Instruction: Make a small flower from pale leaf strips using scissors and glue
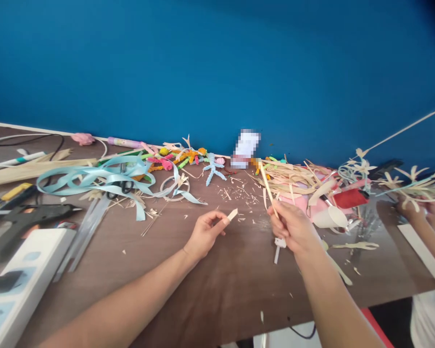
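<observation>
My left hand [205, 234] is closed above the tabletop, pinching a small pale pointed strip [232, 214] between thumb and fingers. My right hand [293, 227], also closed, grips a thin pale stick [267, 184] that slants up and away toward the wall. The hands are apart, and the two pieces do not touch. Just below the right fingers lies a small white piece [277, 249] whose kind I cannot make out. Beyond the hands, small pale scraps [239, 191] are scattered over the brown table [159, 285].
Blue ribbon [105, 176], a black glue gun [29, 224] and a white power strip [39, 270] occupy the left. Colourful twisted pipe cleaners [213, 169] lie along the wall. At right are dried husk strips [293, 174], a white cup [331, 218] and another person's hands [426, 217].
</observation>
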The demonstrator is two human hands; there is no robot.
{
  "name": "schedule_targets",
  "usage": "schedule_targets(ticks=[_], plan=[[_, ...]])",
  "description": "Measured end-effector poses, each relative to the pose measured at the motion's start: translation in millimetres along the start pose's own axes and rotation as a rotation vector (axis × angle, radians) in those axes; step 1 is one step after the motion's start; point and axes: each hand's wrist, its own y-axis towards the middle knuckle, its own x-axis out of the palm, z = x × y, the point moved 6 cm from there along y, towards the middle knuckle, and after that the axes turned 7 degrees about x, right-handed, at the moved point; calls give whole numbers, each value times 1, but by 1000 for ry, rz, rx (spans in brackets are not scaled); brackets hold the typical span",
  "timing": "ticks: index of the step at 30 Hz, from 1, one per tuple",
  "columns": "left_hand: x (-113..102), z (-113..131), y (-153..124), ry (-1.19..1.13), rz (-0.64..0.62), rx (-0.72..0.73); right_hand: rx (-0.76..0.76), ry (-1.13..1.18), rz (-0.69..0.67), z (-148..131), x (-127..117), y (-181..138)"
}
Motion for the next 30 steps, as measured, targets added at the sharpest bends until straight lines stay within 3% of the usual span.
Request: schedule_targets(ticks=[2, 6, 8, 11, 13, 15, 17, 20, 22, 27, 30], plan=[[-2, -4, 1, -54, 49, -61, -160, -300, 191, -7, -8, 8], [-4, -7, 2, -93, 84, -83, -485, -682, 335, -7, 14, 11], [-4, -7, 2, -102, 85, -80, -559, -651, 304, -3, 30, 7], [-4, -8, 2, -86, 70, -75, -445, -473, 113, 9, 50, 4], [-2, -7, 1, -53, 54, -76, -395, -385, 65, 13, 56, 0], [0, -7, 0, -28, 30, -86, -448, -371, 137, 9, 55, -7], [1, -8, -1, -57, 13, -121, -600, -457, 266, 2, 52, -20], [4, -11, -2, -111, -84, -146, -892, -761, 370, -2, 59, -41], [5, -13, -2, -150, -120, -164, -991, -935, 367, 5, 68, -47], [4, -12, -4, -154, -109, -208, -1036, -1049, 341, 17, 80, -54], [0, -10, -3, -90, -30, -190, -940, -942, 401, 19, 47, -66]])
